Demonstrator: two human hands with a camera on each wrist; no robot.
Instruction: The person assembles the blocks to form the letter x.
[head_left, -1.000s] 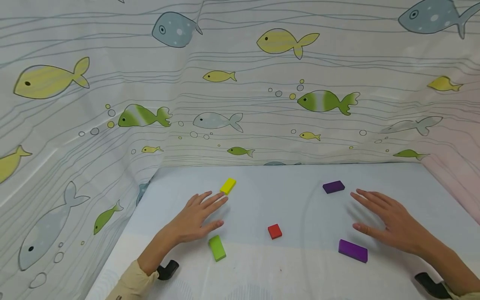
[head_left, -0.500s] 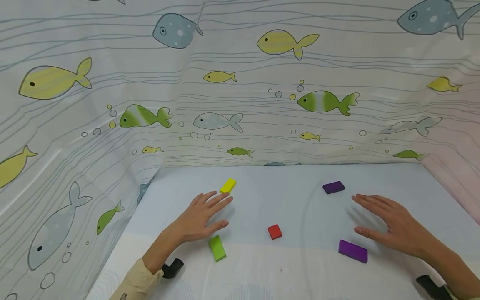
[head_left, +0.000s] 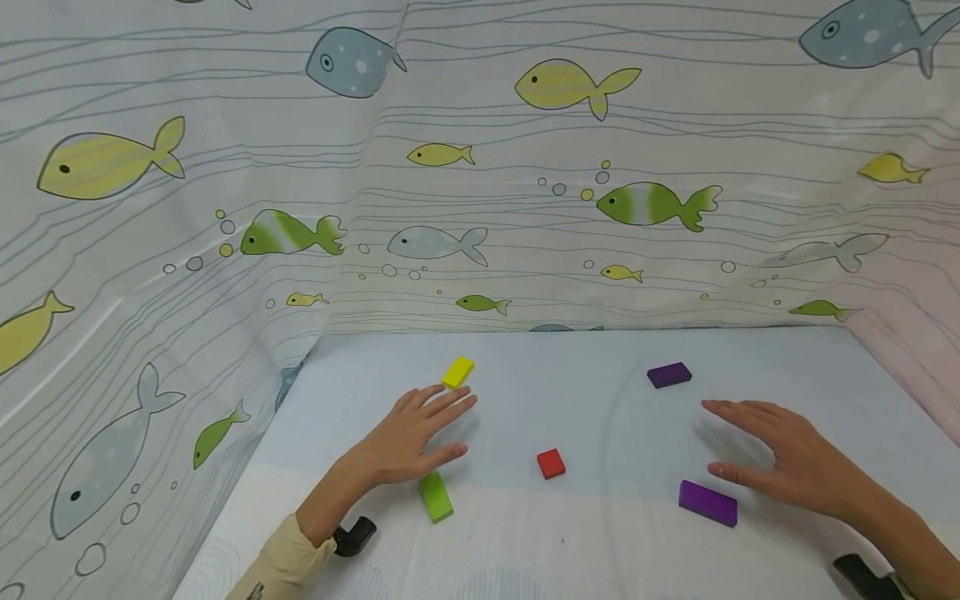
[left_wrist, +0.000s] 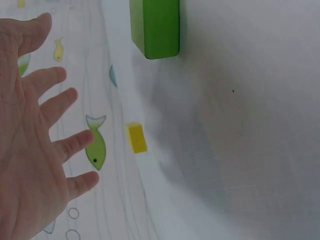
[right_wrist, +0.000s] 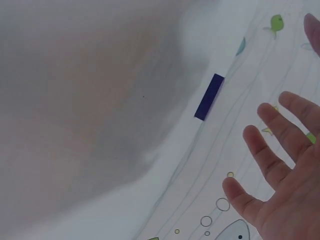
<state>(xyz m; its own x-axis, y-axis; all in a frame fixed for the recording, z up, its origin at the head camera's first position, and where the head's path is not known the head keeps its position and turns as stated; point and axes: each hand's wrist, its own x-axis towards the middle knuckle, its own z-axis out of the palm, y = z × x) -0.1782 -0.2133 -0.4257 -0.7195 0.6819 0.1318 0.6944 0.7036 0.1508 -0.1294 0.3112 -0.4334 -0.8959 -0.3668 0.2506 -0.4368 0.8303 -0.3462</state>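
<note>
Fingers (head_left: 450, 404) spread (green block (head_left: 436, 497) half-cropped).

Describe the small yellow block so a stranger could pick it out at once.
On the pale table, look to the far left, near the fish-print curtain. The small yellow rectangular block lies just beyond the left hand. It is the only yellow block; the green block lies nearer.

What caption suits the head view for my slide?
Two open hands, left and right, hover over five coloured blocks.

Yellow block (head_left: 457, 372) flat beyond, green block (head_left: 436, 497) apparently flat nearer.
</note>
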